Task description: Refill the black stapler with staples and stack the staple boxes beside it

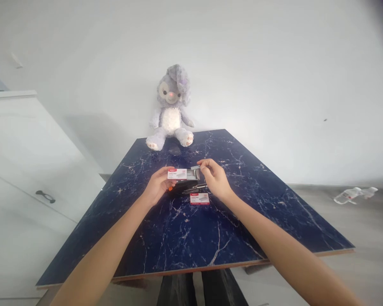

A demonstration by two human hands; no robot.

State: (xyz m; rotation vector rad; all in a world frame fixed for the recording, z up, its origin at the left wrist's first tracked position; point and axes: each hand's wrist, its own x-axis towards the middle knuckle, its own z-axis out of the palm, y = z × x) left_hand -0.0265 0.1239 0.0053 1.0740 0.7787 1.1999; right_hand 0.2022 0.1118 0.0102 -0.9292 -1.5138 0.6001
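Note:
My left hand (157, 186) is closed around a small red-and-white staple box (177, 174), held level above the table. Its grey inner tray (192, 174) sticks out of the right end, with staples showing inside. Just over that end, my right hand (216, 179) pinches a short strip of staples (195, 167) between thumb and fingers. Beneath both hands lies a black stapler (182, 190) with a metal part showing, partly hidden by the left hand and the box. A second staple box (199, 199) rests flat on the table, nearer to me.
The dark blue marbled table (181, 242) has a wooden front edge. A lilac plush toy (171, 117) sits at its back against the wall. On the left stands a white cabinet (28, 170) with a dark handle. Clear plastic bottles (349, 195) lie on the floor at right.

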